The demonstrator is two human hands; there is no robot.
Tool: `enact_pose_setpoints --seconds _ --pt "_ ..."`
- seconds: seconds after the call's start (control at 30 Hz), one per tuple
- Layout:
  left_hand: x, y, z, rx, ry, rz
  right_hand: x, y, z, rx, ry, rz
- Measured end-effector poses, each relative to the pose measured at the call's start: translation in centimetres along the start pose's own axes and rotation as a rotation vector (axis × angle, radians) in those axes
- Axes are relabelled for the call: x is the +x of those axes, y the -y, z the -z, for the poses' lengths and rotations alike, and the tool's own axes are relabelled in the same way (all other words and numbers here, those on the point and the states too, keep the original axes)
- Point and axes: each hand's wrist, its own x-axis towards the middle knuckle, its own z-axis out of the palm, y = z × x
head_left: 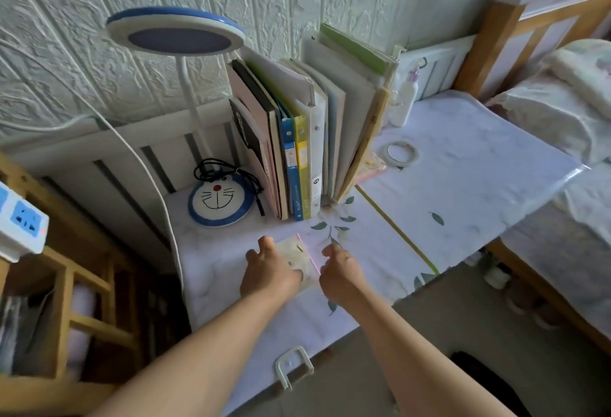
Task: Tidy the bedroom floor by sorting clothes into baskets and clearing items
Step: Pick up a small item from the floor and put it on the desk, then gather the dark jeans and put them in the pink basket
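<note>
A small cream-coloured flat item with a pink edge (299, 253), like a little notebook, lies on the desk (446, 165) near its front. My left hand (269, 269) rests on its left part, fingers bent over it. My right hand (339, 271) is at its right pink edge, fingers curled, touching or pinching that edge; the exact hold is hidden. No clothes or baskets are in view.
A row of upright books and folders (304, 138) stands behind, beside a blue-and-white cat-face lamp (216, 200). A tape ring (401, 153) and a white bottle (405, 99) lie farther right. A wooden shelf (66, 284) with a power strip (20, 221) stands left, a bed (562, 102) right.
</note>
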Motion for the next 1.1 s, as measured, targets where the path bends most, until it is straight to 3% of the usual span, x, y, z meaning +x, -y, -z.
enact_pose_setpoints --seconds 0.17,0.37,0.57,0.8,1.1 --pt "-3.2 -0.2 -0.6 -0.024 0.025 -0.189 -5.4 -2.3 1.1 0.024 -0.103 -0.053" --pt "-9.2 0.3 -3.3 -0.029 0.258 -0.449 -13.4 -6.1 1.8 0.053 -0.289 -0.219" --pt "-15.4 0.2 -7.5 0.034 0.446 -0.639 -20.8 -12.3 1.8 0.101 -0.353 -0.462" --pt "-21.4 -2.5 -15.4 0.193 0.616 -0.761 -27.3 -22.2 2.6 0.205 -0.476 -0.682" --pt "-27.3 -6.6 -28.8 0.360 0.721 -0.820 -29.1 -35.7 3.3 0.344 -0.462 -0.850"
